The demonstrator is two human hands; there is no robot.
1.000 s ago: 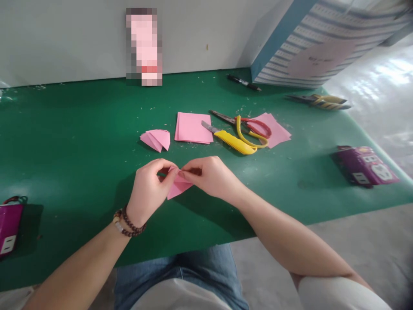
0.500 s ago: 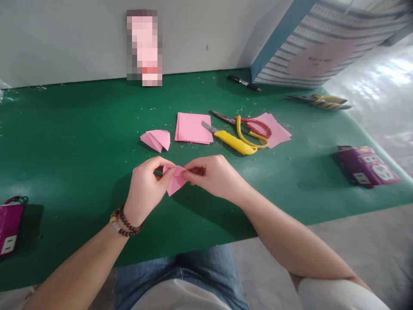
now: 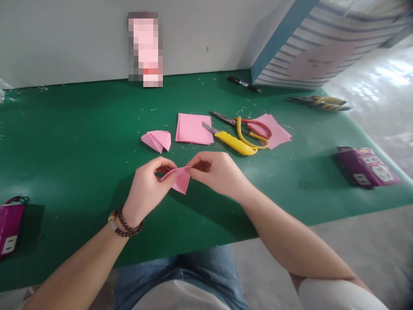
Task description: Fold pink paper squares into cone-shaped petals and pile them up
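A small piece of pink paper (image 3: 182, 181) is pinched between both hands above the green table (image 3: 80, 112). My left hand (image 3: 151, 185) grips its left side with thumb and fingers. My right hand (image 3: 219, 174) pinches its upper right corner. Just beyond my left hand lies a folded pink paper piece (image 3: 157, 140). Further on rests a stack of square pink paper (image 3: 193, 128). The tip of a yellow-handled knife (image 3: 234, 143) overlaps that stack. Scissors (image 3: 254, 127) with red and yellow handles lie beside the knife, partly over more pink sheets (image 3: 278, 132).
A black pen (image 3: 244, 84) lies by the striped paper bag (image 3: 290, 56) at the back right. Pliers (image 3: 318, 102) rest near the right edge, with a purple box (image 3: 368, 166) closer to me. Another purple box (image 3: 11, 228) sits at the left. Paper scraps dot the table.
My right hand has shifted slightly up and right along the paper's edge. The paper has turned, its lower point now further right. My left hand has moved a little right.
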